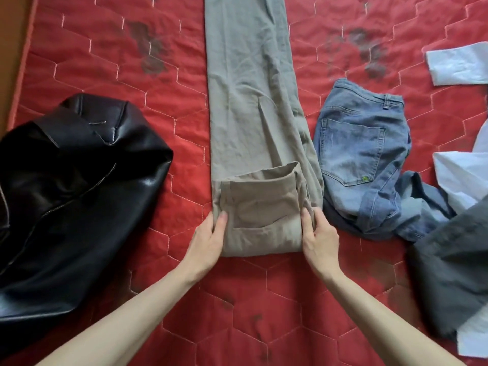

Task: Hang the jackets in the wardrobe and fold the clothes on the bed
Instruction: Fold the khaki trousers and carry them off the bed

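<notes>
Khaki trousers (pixel 248 101) lie lengthwise down the middle of the red quilted bed (pixel 105 75), legs stretched away from me. Their waist end is folded over into a thick flap with a back pocket showing. My left hand (pixel 208 241) grips the left edge of that fold, and my right hand (pixel 319 236) grips its right edge. A black leather jacket (pixel 74 186) lies crumpled on the left. Blue jeans (pixel 364 154) lie bunched to the right of the trousers.
A dark grey garment (pixel 454 265) lies at the right edge, over pale blue-white cloth (pixel 464 180). Another pale blue piece (pixel 456 64) sits at the upper right. A brown floor strip (pixel 10 48) runs along the bed's left edge.
</notes>
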### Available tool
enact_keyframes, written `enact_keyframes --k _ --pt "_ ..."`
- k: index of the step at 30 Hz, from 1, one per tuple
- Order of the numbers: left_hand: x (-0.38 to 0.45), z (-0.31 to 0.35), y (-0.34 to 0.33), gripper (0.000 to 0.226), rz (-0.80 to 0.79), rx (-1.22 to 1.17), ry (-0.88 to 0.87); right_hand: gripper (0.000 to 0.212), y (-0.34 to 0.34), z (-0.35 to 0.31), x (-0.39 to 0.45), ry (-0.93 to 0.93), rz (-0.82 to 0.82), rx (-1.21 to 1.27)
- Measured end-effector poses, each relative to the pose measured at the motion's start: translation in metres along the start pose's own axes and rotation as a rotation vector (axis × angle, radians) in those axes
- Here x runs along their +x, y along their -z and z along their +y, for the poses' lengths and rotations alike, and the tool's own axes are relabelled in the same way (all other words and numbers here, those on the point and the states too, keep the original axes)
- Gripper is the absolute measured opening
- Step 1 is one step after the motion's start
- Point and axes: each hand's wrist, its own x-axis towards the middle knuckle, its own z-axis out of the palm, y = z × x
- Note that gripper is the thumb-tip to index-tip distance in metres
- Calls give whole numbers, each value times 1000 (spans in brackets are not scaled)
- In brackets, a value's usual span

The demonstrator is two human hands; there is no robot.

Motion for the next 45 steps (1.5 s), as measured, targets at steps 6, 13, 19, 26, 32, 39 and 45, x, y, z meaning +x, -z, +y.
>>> enact_keyframes --k 6,13,19,26,32,39,45 --pt "14 -2 -7 44 188 105 1 41 -6 -10 22 -141 4 -97" --pt "-8 28 -19 32 490 453 -274 38 9 -28 2 458 181 -282" --pt "7 16 -47 68 44 1000 -699 63 -11 -21 22 768 -159 -591" --pt "36 1 -43 79 -16 1061 -535 84 -41 -10 12 346 -37 -646" --pt "33 8 -35 94 -114 1058 -552 85 -33 -10 16 375 -140 -607" --pt "16 -17 18 105 -284 1308 -851 80 -7 10 19 631 -286 -498" --pt "3 -17 -5 89 -188 1329 -753 98 26 39 18 945 -389 -618"
